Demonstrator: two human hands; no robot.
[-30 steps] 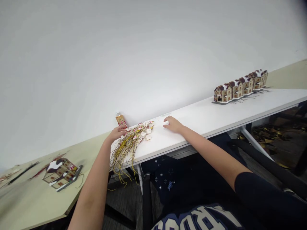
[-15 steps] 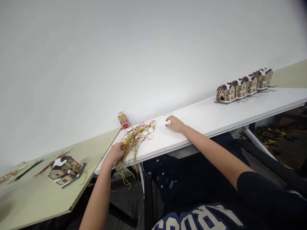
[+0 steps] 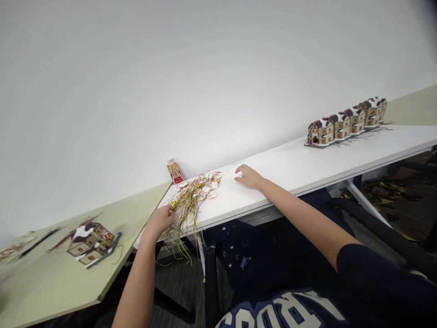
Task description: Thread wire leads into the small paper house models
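My left hand (image 3: 161, 222) is at the left end of the white table, fingers closed in a pinch on thin yellow strings. A small yellow piece shows just above its fingertips. The strings (image 3: 186, 207) lie in a loose tangle, yellow and dark, with ends hanging over the table's front edge. Small white pieces (image 3: 206, 188), some with red stripes, are bunched at the far end of the tangle. My right hand (image 3: 249, 176) rests just right of these pieces, fingers apart and slightly curved, holding nothing.
A gold and red carton (image 3: 175, 172) stands against the wall. Several model houses (image 3: 348, 124) stand in a row at the right of the white table (image 3: 287, 164). Another model house (image 3: 92, 243) sits on the pale table (image 3: 51, 287) at left, near dark and red strands.
My left hand has shifted a little left and up, away from the middle of the tangle. The hanging strings have swung slightly. My right hand stays in place.
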